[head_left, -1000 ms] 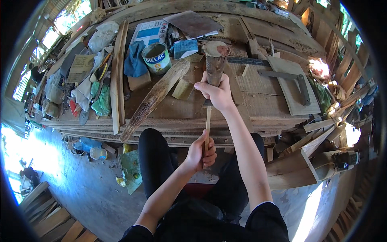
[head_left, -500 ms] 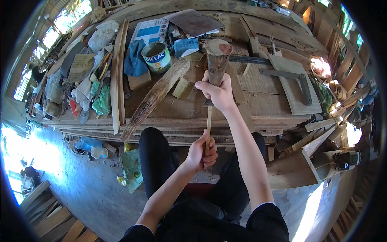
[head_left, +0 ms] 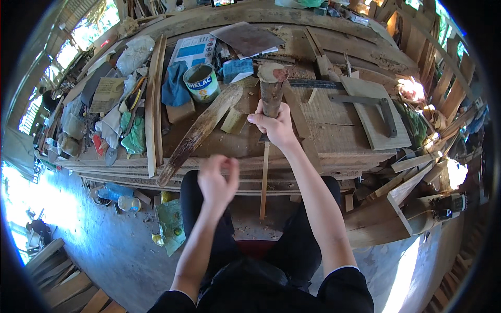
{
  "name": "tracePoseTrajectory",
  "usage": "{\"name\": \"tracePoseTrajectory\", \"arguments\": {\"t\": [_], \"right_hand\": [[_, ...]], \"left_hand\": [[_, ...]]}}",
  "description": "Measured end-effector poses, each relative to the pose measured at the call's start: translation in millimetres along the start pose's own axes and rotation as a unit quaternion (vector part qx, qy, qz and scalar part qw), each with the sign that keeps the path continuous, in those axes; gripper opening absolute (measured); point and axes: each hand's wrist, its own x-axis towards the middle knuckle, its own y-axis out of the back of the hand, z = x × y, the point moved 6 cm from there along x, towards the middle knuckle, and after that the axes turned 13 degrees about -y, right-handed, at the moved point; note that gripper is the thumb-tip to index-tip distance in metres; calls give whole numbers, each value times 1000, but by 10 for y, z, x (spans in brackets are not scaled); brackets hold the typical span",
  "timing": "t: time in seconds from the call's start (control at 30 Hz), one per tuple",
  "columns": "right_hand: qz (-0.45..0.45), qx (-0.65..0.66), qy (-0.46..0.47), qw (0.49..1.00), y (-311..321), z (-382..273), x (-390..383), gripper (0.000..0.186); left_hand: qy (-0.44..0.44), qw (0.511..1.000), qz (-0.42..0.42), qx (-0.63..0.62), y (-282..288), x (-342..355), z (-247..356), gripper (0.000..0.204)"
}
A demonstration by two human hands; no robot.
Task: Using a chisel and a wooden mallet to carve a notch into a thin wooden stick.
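My right hand [head_left: 276,128] is closed around a short, bark-covered round piece of wood [head_left: 271,94], its sawn end facing up. Under the fist a small dark piece [head_left: 264,138] shows at the bench edge. From there a thin wooden strip [head_left: 264,182] extends down between my knees; how it joins the round wood is hidden. My left hand [head_left: 218,180], somewhat blurred, is off the strip with thumb and fingers apart and nothing visible in it. Nearest to it is a long, rough, bark-edged stick [head_left: 201,133] lying slanted on the bench, its lower end past the edge.
On the workbench [head_left: 334,138] stand a round tin [head_left: 201,83], a blue cloth [head_left: 174,86] and a wood block [head_left: 236,121]. A metal square [head_left: 386,112] rests on a board at right. Bags and tools [head_left: 117,104] crowd the left. Boards [head_left: 373,221] lean below right.
My left hand has let go of the thin strip and moved left and up toward the slanted stick. My right hand still grips the round wood, slightly shifted left in the picture.
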Motion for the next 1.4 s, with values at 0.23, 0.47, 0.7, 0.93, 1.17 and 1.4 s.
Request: {"name": "tracePoseTrajectory", "arguments": {"t": [0.23,0.47,0.7,0.93,1.17,1.4], "right_hand": [[-20,19,-8,1000,-56,-57,-16,24],[-26,56,-30,998,-41,-14,2,25],[-23,31,-13,999,-34,-65,19,23],[-46,58,2,997,-78,-30,13,22],[-49,102,2,994,-98,-44,18,22],[-26,52,-8,998,-40,-82,1,23]], "left_hand": [[21,934,-148,323,245,583,-979,54],[106,933,-270,213,487,1069,-976,56],[-53,994,-76,-52,1393,1798,482,53],[-170,969,-173,-38,1393,1805,1091,51],[-154,965,-211,-28,1515,1835,1150,47],[-134,973,-140,-129,1711,1963,1398,47]]}}
